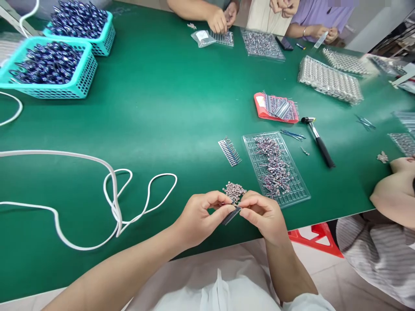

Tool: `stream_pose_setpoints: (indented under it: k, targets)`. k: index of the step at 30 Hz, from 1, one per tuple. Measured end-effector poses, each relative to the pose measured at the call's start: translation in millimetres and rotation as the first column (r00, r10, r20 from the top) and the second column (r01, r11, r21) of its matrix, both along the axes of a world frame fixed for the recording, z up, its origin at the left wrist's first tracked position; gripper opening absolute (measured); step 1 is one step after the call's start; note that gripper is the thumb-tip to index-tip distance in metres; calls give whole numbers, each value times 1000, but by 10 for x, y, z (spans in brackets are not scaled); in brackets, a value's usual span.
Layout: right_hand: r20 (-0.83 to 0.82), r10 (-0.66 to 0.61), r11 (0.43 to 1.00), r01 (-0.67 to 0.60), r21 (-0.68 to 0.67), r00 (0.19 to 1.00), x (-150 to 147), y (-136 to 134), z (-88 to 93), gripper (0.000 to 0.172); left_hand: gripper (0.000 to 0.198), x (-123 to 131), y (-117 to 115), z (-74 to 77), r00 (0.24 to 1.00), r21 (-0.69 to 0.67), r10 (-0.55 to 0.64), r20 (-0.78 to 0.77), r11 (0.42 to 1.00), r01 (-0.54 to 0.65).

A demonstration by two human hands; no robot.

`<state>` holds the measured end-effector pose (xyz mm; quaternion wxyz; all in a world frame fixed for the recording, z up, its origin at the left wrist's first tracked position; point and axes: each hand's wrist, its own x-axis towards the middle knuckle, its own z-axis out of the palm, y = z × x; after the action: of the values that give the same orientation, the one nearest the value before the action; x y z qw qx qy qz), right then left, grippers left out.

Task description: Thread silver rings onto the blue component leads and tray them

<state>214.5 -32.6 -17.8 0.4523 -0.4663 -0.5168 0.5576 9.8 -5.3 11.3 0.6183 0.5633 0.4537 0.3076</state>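
Near the table's front edge, my left hand (203,217) pinches a dark strip of small pins (231,216) between thumb and fingers. My right hand (264,214) meets it at the strip's upper end, thumb and forefinger closed; whatever small piece is in that pinch is too small to name. Just beyond my fingertips lies a pile of small round brownish pieces (234,190). Farther off rests another strip of pins (230,151). On the right, a clear plastic tray (300,192) bears a heap of small wire-legged parts (274,166).
A black-handled hammer (319,142) and a red packet of strips (261,113) lie to the right. White cord (112,172) loops across the left. Turquoise baskets (69,90) of dark blue shiny pieces stand at back left. Co-workers' hands (218,20) work opposite; another person's arm (394,192) is at right.
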Motion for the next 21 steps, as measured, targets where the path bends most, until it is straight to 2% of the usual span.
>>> stream_pose_setpoints:
  k: [5,8,11,16,21]
  targets:
    - [4,-34,999,34,16,999,-3,-20,34,3,20,0,4,-64,998,-134,9,63,991,0]
    - [-19,-49,999,50,17,999,1,-42,6,2,18,7,11,-95,994,-157,14,109,988,3]
    - [-29,-62,998,62,14,998,-8,-71,-16,4,15,12,12,-92,995,-105,-15,99,994,25]
    - [-70,-83,996,81,-30,994,-29,-101,-20,3,15,-8,21,-55,993,40,-115,-12,993,115]
    - [-125,-8,989,-10,-147,992,6,-111,-30,13,17,-32,28,-27,973,201,-214,-82,953,227]
